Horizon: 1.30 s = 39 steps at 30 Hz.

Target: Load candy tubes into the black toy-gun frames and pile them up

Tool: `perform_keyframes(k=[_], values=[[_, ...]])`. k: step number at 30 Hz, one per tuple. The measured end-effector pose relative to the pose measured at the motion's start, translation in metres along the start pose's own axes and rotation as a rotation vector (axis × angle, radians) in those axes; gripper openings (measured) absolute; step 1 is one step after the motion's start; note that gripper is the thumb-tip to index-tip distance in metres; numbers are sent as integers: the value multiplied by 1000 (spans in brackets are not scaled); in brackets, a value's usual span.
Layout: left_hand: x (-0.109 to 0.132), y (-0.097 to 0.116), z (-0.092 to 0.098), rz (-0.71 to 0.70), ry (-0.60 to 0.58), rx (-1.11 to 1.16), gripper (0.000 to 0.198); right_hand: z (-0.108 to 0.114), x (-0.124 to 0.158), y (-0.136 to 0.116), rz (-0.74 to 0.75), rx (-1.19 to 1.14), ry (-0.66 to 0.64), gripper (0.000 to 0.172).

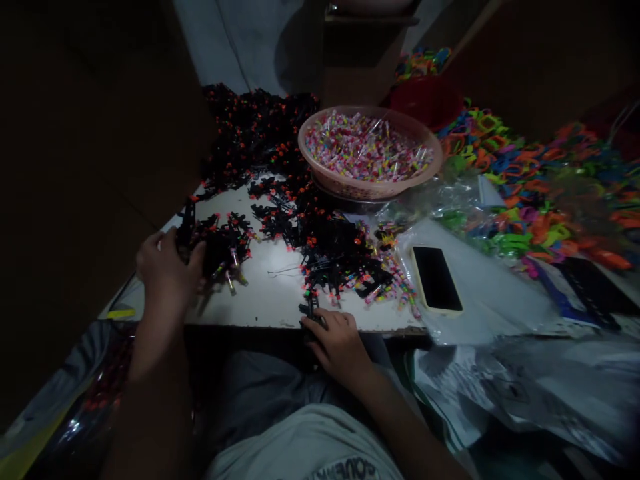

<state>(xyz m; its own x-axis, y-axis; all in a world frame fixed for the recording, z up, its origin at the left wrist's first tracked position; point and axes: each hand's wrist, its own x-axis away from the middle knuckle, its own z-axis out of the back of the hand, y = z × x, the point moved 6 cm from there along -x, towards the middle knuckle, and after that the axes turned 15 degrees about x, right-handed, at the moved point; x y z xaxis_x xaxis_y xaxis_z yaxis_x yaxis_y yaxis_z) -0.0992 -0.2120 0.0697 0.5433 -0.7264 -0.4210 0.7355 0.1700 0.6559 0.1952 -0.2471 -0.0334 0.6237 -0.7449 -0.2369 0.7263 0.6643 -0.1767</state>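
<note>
At the left side of the white table (273, 293), my left hand (167, 263) is closed around a black toy gun (187, 219), with its thumb apart from the fingers. Beside that hand lies a small pile of black toy guns (217, 243), some with clear candy-filled tubes (231, 281) sticking out. My right hand (340, 340) rests at the table's front edge, fingers curled on another black toy gun (309, 312). Just beyond it spreads a heap of black toy guns (330, 247) with orange tips. Small colourful candy tubes (400, 283) lie to its right.
A pink basin (305, 150) full of wrapped candy tubes stands behind the heap. More black toy guns (250, 133) fill the back left. A phone (437, 279) lies on plastic bags (500, 293). Colourful plastic pieces (530, 193) and a red bowl (425, 100) occupy the right.
</note>
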Motion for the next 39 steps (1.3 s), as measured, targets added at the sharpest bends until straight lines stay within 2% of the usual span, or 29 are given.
perform_keyframes(k=[2, 3, 5, 7, 10, 13, 16, 18, 22, 24, 28, 31, 33, 36, 39], values=[[23, 9, -11, 36, -95, 85, 59, 6, 0, 2, 19, -79, 119, 36], [41, 14, -22, 65, -202, 208, 55, 10, 2, 3, 25, -130, 178, 35], [89, 21, -51, 241, -468, 519, 46, 18, 6, 6, 16, -256, 272, 33], [136, 28, -72, 370, -638, 755, 47, 23, 10, 11, -52, -421, 325, 31], [178, 24, -87, 647, -561, 990, 60, 18, 16, 22, -294, -723, 333, 26], [201, 25, -99, 910, -543, 1157, 53, -1, 19, 24, -516, -1002, 246, 33], [210, 35, -106, 1003, -556, 1248, 43, -17, 20, 15, -583, -1164, 145, 36], [212, 40, -108, 1043, -514, 1278, 41, -17, 21, 11, -549, -1108, 128, 33], [209, 47, -106, 1095, -440, 1386, 38, 3, 22, 15, -254, -726, 136, 34], [205, 47, -103, 1102, -424, 1412, 35, 10, 24, 35, -223, -462, 118, 40], [199, 49, -97, 1080, -439, 1343, 35, 25, 33, 104, -502, 167, 88, 30], [196, 53, -97, 1032, -458, 1317, 42, 27, 33, 129, -527, 337, -8, 23], [195, 56, -99, 1001, -448, 1337, 48, 24, 31, 127, -459, 328, -43, 19], [194, 57, -103, 977, -463, 1358, 53, 18, 28, 112, -372, 316, -38, 17], [193, 57, -105, 961, -491, 1350, 55, 15, 29, 102, -395, 340, 3, 19]])
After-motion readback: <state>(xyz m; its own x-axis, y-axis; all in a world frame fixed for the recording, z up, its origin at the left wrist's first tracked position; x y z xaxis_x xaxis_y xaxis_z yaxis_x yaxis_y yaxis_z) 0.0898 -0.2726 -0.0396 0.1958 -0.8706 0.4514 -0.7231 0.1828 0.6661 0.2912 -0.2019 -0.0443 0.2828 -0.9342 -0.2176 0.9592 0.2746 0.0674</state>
